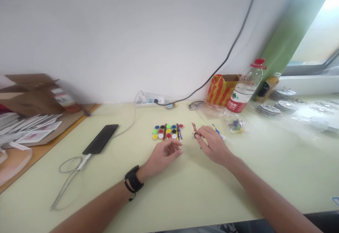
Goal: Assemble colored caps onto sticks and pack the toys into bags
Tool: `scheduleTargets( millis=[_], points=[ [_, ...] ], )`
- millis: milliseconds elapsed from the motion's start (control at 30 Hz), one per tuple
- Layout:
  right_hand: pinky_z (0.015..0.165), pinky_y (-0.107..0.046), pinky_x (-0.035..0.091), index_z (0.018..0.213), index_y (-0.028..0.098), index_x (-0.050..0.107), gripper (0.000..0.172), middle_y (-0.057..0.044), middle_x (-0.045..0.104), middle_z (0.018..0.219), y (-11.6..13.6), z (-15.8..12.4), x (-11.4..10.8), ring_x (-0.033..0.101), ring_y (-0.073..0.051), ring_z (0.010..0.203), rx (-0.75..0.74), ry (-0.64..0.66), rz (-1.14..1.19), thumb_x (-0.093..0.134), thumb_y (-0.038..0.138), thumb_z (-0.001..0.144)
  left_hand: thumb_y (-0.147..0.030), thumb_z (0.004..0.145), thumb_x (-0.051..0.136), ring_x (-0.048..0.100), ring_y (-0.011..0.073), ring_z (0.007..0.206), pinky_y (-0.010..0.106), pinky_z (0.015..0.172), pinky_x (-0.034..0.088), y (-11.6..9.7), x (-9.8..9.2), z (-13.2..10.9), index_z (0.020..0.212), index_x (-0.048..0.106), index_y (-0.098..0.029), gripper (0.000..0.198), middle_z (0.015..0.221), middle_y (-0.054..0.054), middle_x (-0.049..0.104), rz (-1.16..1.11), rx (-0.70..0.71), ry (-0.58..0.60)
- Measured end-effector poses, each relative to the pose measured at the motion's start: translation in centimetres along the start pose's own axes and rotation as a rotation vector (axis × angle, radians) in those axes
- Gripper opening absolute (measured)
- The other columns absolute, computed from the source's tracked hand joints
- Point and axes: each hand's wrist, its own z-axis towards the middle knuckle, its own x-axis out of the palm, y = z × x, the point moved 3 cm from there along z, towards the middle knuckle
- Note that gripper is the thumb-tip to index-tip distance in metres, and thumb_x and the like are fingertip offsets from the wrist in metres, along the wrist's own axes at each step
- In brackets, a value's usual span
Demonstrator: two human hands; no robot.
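The right hand (215, 147) pinches thumb and forefinger shut on a thin red strip (194, 129), a narrow flat piece with a dark end at the fingertips; it is held low over the table, just right of the button cluster (167, 131). The left hand (164, 155) rests directly in front of the cluster with the fingers loosely curled and apart, gripping nothing that can be seen. A black watch (134, 179) bands its wrist. The cluster consists of small round glossy buttons in blue, green, red, yellow, white and black, set in rows, with thin coloured strips lying across them. Right of the cluster, beyond the right hand, lie a blue strip (217, 130) and a crinkled clear plastic bag (236, 125) of small parts. Farther right stands a clear plastic bottle (245, 88) with a red cap. Left of the cluster, a flat black phone (101, 139) lies on its white cable. Behind the cluster, a white power strip (148, 101) sits against the wall. The table (190, 187) is smooth and pale yellow-green.
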Motion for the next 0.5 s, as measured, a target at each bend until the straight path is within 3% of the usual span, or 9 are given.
scheduleTargets(
  millis=[100,233,333,500],
  points=[
    [0.083,-0.039,0.038,0.085,0.021,0.051,0.022,-0.008,0.056,0.091,-1.7,-0.1,-1.3,0.049,-0.025,0.089,-0.014,-0.054,-0.304,0.040,0.025,0.104,-0.040,0.095,0.068,0.058,0.0150,0.076,0.027,0.068,0.047,0.1,0.1,0.0,0.104,0.069,-0.019,0.023,0.088,0.004,0.067,0.027,-0.029,0.030],
    [0.084,-0.043,0.039,0.080,0.019,0.058,0.024,-0.012,0.057,0.098,-3.6,-1.1,-0.6,0.048,-0.029,0.094,-0.045,0.163,-0.603,0.047,0.023,0.101,-0.040,0.096,0.066,0.051,0.0132,0.070,0.025,0.061,0.040,0.2,0.3,-0.1,0.096,0.070,-0.018,0.022,0.081,0.002,0.063,0.064,-0.053,0.059],
    [0.083,-0.043,0.039,0.082,0.018,0.062,0.024,-0.012,0.057,0.100,-4.2,-1.6,0.1,0.048,-0.028,0.094,-0.044,0.245,-0.662,0.048,0.023,0.101,-0.040,0.095,0.067,0.049,0.0127,0.068,0.024,0.060,0.038,0.2,0.3,-0.2,0.095,0.070,-0.018,0.022,0.078,0.001,0.061,0.062,-0.069,0.070],
    [0.085,-0.043,0.041,0.083,0.018,0.066,0.027,-0.013,0.057,0.103,-4.3,-1.5,0.3,0.048,-0.029,0.097,0.020,0.242,-0.660,0.049,0.027,0.102,-0.038,0.094,0.067,0.049,0.0127,0.068,0.024,0.060,0.038,0.0,0.4,-0.1,0.094,0.071,-0.018,0.021,0.077,0.001,0.060,0.076,-0.071,0.069]
  ],
)
